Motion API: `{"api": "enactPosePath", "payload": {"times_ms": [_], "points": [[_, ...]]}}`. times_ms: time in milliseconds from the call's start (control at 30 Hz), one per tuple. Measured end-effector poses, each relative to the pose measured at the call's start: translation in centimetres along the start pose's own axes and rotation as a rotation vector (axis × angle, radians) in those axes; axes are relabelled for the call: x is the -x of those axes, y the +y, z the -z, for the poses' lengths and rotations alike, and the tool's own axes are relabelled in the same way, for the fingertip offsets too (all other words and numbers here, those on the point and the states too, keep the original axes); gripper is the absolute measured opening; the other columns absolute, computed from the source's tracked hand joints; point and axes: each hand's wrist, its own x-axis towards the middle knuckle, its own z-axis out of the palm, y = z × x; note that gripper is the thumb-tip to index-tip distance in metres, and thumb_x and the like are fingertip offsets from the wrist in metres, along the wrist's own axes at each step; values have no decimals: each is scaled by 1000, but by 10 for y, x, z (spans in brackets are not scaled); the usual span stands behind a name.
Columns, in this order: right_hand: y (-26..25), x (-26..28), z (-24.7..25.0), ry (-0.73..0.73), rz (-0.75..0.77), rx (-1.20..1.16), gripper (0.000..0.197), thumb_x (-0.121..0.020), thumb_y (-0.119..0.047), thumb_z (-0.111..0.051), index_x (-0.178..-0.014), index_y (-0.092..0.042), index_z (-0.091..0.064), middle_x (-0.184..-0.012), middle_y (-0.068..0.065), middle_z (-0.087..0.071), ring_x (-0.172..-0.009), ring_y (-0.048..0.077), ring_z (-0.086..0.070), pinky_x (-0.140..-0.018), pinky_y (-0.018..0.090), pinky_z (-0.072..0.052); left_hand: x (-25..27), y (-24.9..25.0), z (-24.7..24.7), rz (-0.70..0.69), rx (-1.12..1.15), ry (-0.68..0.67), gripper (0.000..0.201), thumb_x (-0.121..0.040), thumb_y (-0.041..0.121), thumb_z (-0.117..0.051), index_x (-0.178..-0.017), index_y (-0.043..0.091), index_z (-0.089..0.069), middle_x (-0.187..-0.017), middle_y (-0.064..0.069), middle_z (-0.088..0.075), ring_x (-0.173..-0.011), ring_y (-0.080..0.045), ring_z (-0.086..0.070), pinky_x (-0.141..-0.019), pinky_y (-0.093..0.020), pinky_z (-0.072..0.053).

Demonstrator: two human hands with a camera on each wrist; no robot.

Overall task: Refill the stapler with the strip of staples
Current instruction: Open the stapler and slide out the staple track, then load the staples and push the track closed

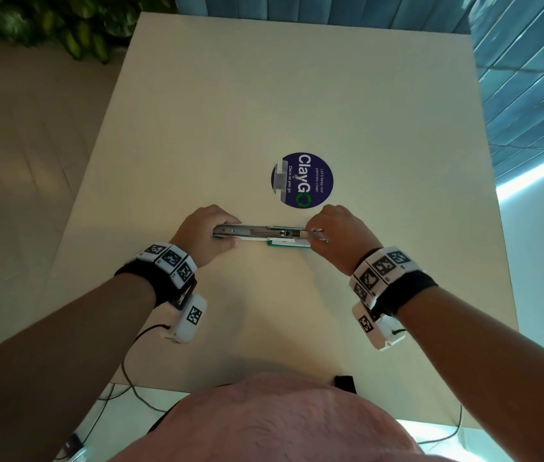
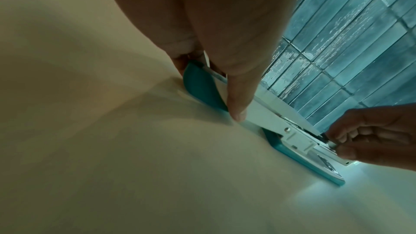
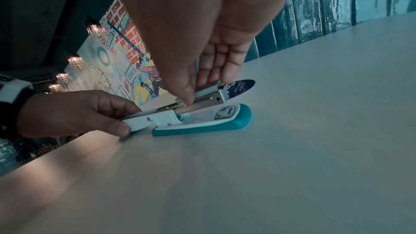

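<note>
Loading is the step in hand: the stapler (image 1: 260, 235), swung flat open at centre frame on the table (image 1: 264, 95), is being gripped at its flipped-back top by the left hand (image 1: 202, 236), while the right hand (image 1: 337, 240) is pinching at the metal magazine (image 3: 202, 96), likely seating the staples. Next probably calls for folding the top shut.

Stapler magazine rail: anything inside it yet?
Cannot confirm. The stapler lies opened flat on the table; the left hand grips the lid, the right hand pinches the metal rail. Fingers cover the channel; no staples visible.
</note>
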Motion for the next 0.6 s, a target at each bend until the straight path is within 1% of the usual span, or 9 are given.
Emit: {"api": "enactPosePath", "payload": {"times_ms": [67, 167, 300, 400, 500, 600], "points": [[0, 0, 0, 3, -6, -11, 16, -86, -14, -53, -96, -12, -64, -96, 11, -61, -92, 26, -52, -76, 33, -45, 1, 0, 1, -17, 4, -10, 27, -71, 21, -71, -98, 20, -65, -93, -6, -64, -86, -25, -56, -77, -35, -44], [0, -1, 1, -2, -10, -12, 15, -86, -16, -54, -95, -11, -64, -96, 11, -60, -92, 25, -51, -75, 30, -43, 1, 1, 3, -26, 4, -18, 28, -72, 19, -72, -100, 19, -65, -95, -8, -64, -87, -25, -57, -79, -39, -47], [-1, -4, 3, -54, -5, 10, 16, -86, -14, -51, -96, -10, -64, -98, 11, -58, -94, 26, -50, -78, 32, -44, 0, 2, 4, -20, -6, -27, 29, -72, 18, -74, -100, 19, -66, -95, -7, -64, -87, -25, -57, -79, -36, -46], [-2, -6, 4, -81, -8, 38, 19, -88, -14, -48, -97, -10, -65, -100, 11, -58, -94, 25, -50, -78, 32, -44, 0, 2, 5, -24, -3, -40, 27, -72, 20, -73, -98, 20, -66, -94, -7, -64, -86, -26, -57, -78, -36, -45], [-3, -6, 3, -84, -7, 80, 24, -91, -17, -44, -100, -12, -65, -99, 11, -60, -93, 25, -51, -77, 34, -46, 1, 2, 4, -22, -6, -30, 29, -72, 18, -74, -99, 18, -66, -94, -8, -64, -87, -26, -57, -78, -34, -44], [-3, -4, 2, -72, -15, 77, 25, -91, -19, -44, -101, -14, -66, -97, 11, -60, -92, 25, -51, -77, 36, -48, 1, 2, 3, -20, -7, -29, 30, -71, 24, -72, -100, 19, -66, -95, -8, -64, -88, -26, -57, -78, -35, -45]]}}
